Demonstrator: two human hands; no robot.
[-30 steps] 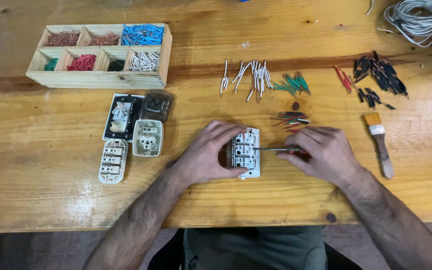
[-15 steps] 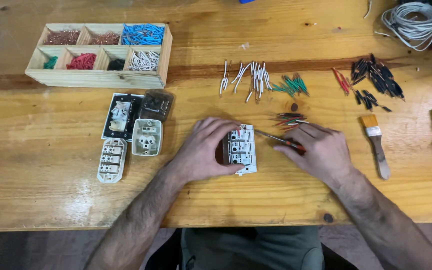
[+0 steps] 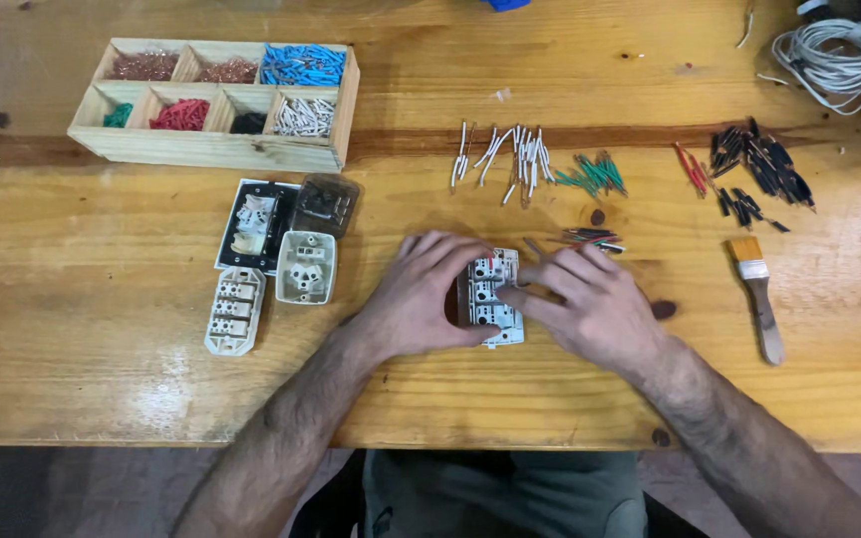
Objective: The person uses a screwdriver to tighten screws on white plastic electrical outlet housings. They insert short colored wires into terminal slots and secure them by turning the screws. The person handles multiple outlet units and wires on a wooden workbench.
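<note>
A white multi-socket module [image 3: 495, 321] lies on the wooden workbench [image 3: 102, 379], just in front of me. My left hand [image 3: 421, 299] cups its left side and holds it steady. From the right, my right hand [image 3: 595, 309] lies over the module with its fingertips on the face. It grips a thin tool whose tip [image 3: 532, 245] pokes out above the fingers. Much of the module is hidden under both hands.
A wooden compartment box [image 3: 211, 149] of coloured wire bits stands at the back left. Loose socket parts [image 3: 306, 267] lie left of my hands. White [image 3: 510, 154], green [image 3: 590, 177], red [image 3: 692, 167] and black [image 3: 764, 169] wire pieces, a paintbrush [image 3: 757, 299] and a cable coil [image 3: 839, 60] lie to the right.
My right hand has moved left, from beside the module onto it, and the thin tool has swung from pointing sideways at the module to sticking up behind the fingers. The left hand has kept its hold.
</note>
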